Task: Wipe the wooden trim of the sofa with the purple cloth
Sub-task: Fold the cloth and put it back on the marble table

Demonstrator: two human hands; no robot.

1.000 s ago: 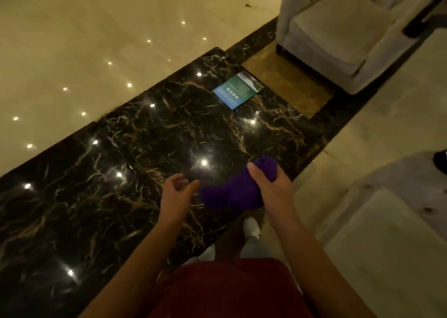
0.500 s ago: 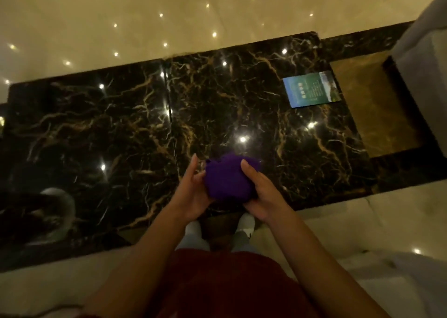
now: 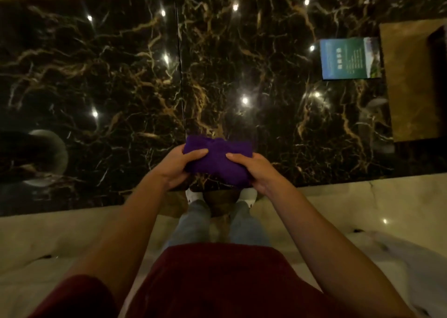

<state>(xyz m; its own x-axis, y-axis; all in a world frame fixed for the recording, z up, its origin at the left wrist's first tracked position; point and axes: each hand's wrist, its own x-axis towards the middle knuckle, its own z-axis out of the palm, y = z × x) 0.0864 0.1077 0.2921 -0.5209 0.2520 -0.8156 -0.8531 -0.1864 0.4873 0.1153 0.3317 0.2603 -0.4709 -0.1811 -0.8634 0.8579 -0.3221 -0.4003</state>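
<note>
The purple cloth is bunched into a wad in front of me, above a black marble floor. My left hand grips its left end, thumb on top. My right hand grips its right end the same way. Both hands are closed on the cloth. No sofa or wooden trim is in the view at this moment.
A blue-green leaflet lies on the black gold-veined marble strip at the right. A brown inlaid tile borders it at far right. Beige floor runs under my feet. A pale upholstered edge shows at lower right.
My left hand, free a second ago, has taken hold of the cloth's left end. My view has swung left and down, so the pale armchair has left the frame.
</note>
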